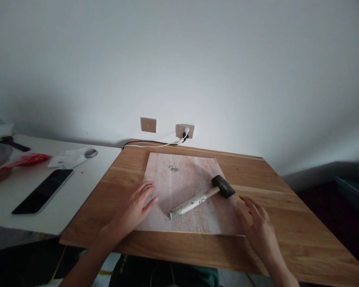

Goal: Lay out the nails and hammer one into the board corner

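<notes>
A pale, stained board (167, 191) lies flat on the wooden table. On it rests a mallet with a black head (223, 186) and a worn, white-smeared handle (191, 204), the head toward the right edge. Several small silver metal pieces (174, 169), perhaps nails or screws, are fanned out near the board's far side. My left hand (137, 203) is at the board's left edge, fingers apart and holding nothing. By the right edge, near the mallet head, my right hand (257, 221) is open with its fingers spread. Neither hand touches the mallet.
The wooden table (287, 223) stands against a wall with a socket (184, 130) and plugged-in cables (155, 143). On the left, a white table (86, 179) carries a dark-screened tablet or phone (43, 192), a red package (32, 159) and scissors-like handles (91, 153).
</notes>
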{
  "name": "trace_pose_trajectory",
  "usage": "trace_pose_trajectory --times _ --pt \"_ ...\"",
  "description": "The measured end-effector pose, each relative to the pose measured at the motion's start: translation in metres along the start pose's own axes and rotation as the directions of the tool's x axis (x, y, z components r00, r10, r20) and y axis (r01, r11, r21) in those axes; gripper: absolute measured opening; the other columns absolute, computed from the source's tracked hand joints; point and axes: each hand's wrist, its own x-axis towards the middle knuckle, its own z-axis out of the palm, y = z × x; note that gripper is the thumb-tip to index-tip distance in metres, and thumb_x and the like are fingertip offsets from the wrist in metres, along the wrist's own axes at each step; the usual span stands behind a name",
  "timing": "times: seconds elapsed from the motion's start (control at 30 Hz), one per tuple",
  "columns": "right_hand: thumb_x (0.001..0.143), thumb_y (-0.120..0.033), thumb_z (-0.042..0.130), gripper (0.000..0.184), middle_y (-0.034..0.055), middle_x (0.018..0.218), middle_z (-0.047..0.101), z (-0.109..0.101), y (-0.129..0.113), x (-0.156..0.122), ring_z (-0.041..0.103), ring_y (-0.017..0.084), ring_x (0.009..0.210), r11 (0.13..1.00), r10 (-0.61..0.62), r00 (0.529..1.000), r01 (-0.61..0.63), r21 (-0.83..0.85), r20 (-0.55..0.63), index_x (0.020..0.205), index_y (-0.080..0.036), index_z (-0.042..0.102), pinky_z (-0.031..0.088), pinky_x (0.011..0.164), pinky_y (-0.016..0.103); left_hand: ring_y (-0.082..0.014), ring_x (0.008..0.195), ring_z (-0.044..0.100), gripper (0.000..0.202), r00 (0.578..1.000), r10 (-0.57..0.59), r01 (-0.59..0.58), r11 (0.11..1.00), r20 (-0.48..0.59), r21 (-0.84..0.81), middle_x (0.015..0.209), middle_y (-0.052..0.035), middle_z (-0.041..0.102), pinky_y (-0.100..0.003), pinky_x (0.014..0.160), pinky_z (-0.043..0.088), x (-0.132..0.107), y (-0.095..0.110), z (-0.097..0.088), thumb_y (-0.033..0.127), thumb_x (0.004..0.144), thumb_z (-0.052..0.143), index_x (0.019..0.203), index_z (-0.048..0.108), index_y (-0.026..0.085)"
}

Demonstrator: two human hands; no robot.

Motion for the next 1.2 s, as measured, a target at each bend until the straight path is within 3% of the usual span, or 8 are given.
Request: trace_pose_trajectory --times 0.1,0.2,0.37,0.5,0.67,0.9,1.07,1.2 --pt "0.101 -0.052 0.05 0.043 0.0165 0.131 0.074 0.0 0.005 -0.024 0.069 0.04 0.124 1.0 0.014 0.999 -0.015 0.014 0.048 0.126 -0.025 0.073 0.057 0.105 0.062 -0.0301 0.144 0.059 0.039 0.995 0.064 -0.068 0.996 0.076 0.057 0.153 -0.0083 0.064 -0.049 0.124 0.048 -0.03 0.011 -0.004 0.041 0.106 0.056 0.142 0.066 0.029" --pt "0.099 -0.052 0.052 0.042 0.0151 0.125 0.079 0.001 0.003 -0.03 0.073 0.039 0.12 0.998 0.047 0.997 -0.049 0.033 0.057 0.121 -0.025 0.076 0.059 0.104 0.059 -0.0311 0.148 0.056 0.045 0.976 0.151 -0.167 0.981 0.155 0.101 0.157 -0.008 0.061 -0.053 0.126 0.045 -0.045 0.015 -0.007 0.036 0.104 0.058 0.148 0.064 0.029" --pt "0.094 -0.054 0.056 0.043 0.0128 0.119 0.084 0.0 -0.003 -0.027 0.08 0.039 0.106 0.989 0.13 0.99 -0.133 0.059 0.059 0.121 -0.027 0.077 0.064 0.096 0.058 -0.0349 0.149 0.054 0.049 0.964 0.188 -0.218 0.964 0.19 0.152 0.16 -0.0101 0.058 -0.059 0.129 0.038 -0.049 0.017 -0.004 0.035 0.099 0.067 0.148 0.067 0.028" --pt "0.09 -0.056 0.059 0.047 0.0136 0.117 0.085 -0.005 -0.009 -0.025 0.081 0.041 0.104 0.98 0.184 0.98 -0.189 0.062 0.079 0.121 -0.026 0.08 0.063 0.096 0.061 -0.0363 0.149 0.054 0.052 0.965 0.197 -0.224 0.961 0.172 0.16 0.16 -0.0105 0.058 -0.06 0.127 0.04 -0.05 0.018 -0.003 0.037 0.096 0.071 0.148 0.067 0.027" --pt "0.089 -0.06 0.058 0.056 0.0165 0.106 0.086 -0.011 -0.016 -0.024 0.084 0.039 0.089 0.963 0.243 0.961 -0.256 0.088 0.132 0.121 -0.02 0.081 0.069 0.081 0.055 -0.0345 0.148 0.055 0.053 0.956 0.237 -0.265 0.95 0.171 0.167 0.16 -0.0098 0.057 -0.058 0.128 0.04 -0.052 0.011 -0.009 0.041 0.099 0.068 0.15 0.064 0.026" --pt "0.091 -0.054 0.06 0.05 0.0144 0.107 0.086 0.003 -0.049 -0.031 0.085 0.034 0.089 0.957 0.191 0.963 -0.226 0.183 0.192 0.123 -0.023 0.081 0.069 0.079 0.046 -0.0346 0.147 0.057 0.05 0.976 0.172 -0.197 0.959 0.133 0.206 0.158 -0.0085 0.06 -0.057 0.127 0.041 -0.069 -0.022 -0.028 0.045 0.1 0.064 0.146 0.068 0.027" --pt "0.094 -0.047 0.06 0.042 0.0114 0.106 0.086 0.02 -0.087 -0.039 0.084 0.034 0.093 0.952 0.103 0.964 -0.167 0.258 0.244 0.123 -0.026 0.081 0.069 0.084 0.046 -0.0309 0.146 0.058 0.052 0.984 0.137 -0.163 0.954 0.115 0.253 0.155 -0.0035 0.063 -0.052 0.13 0.038 -0.089 -0.062 -0.056 0.046 0.1 0.061 0.15 0.064 0.033" --pt "0.096 -0.044 0.061 0.04 0.0113 0.112 0.086 0.034 -0.109 -0.047 0.084 0.032 0.1 0.924 0.029 0.96 -0.132 0.359 0.278 0.126 -0.024 0.08 0.069 0.09 0.043 -0.029 0.145 0.059 0.051 0.988 0.149 -0.156 0.94 0.046 0.304 0.154 -0.0043 0.064 -0.049 0.13 0.038 -0.105 -0.095 -0.077 0.046 0.103 0.056 0.151 0.061 0.029"
